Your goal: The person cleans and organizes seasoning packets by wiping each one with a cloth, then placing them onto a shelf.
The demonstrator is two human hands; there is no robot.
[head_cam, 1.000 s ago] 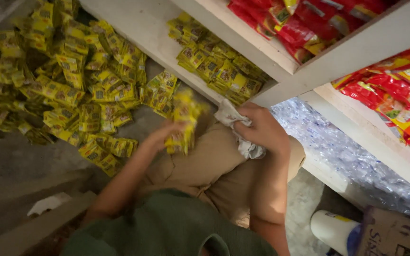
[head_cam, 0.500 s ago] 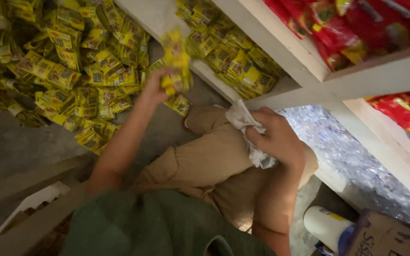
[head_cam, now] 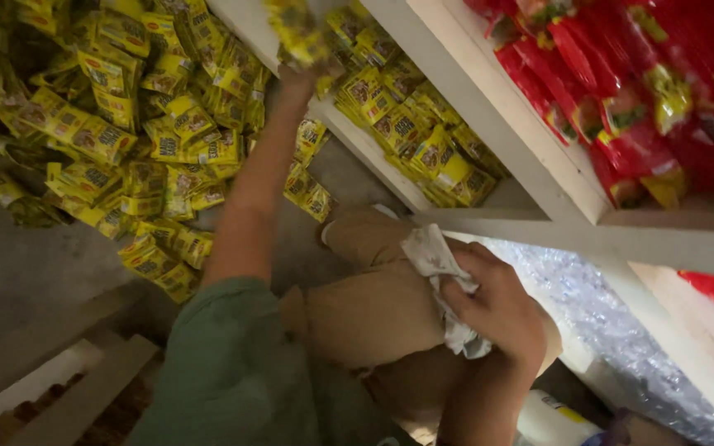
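Note:
My left hand (head_cam: 301,76) is raised at the top of the view, closed on a bunch of small yellow sachets (head_cam: 297,31), blurred from motion, next to the white shelf's edge. My right hand (head_cam: 493,310) rests on my bent knee in tan trousers and grips a crumpled white cloth (head_cam: 438,272). A big heap of the same yellow sachets (head_cam: 126,140) lies on the grey floor to the left. More yellow sachets (head_cam: 411,136) are packed in the shelf compartment right of my raised hand.
White shelving (head_cam: 555,219) runs diagonally across the right; red packets (head_cam: 621,91) fill the upper compartment. Clear plastic-wrapped goods (head_cam: 613,330) lie in the lower shelf. A white container (head_cam: 551,417) stands by my leg. Pale wooden boards (head_cam: 51,388) cross the lower left.
My left hand has lifted the bunch of yellow sachets from the floor heap up toward the shelf. The right hand has stayed on the knee with the cloth.

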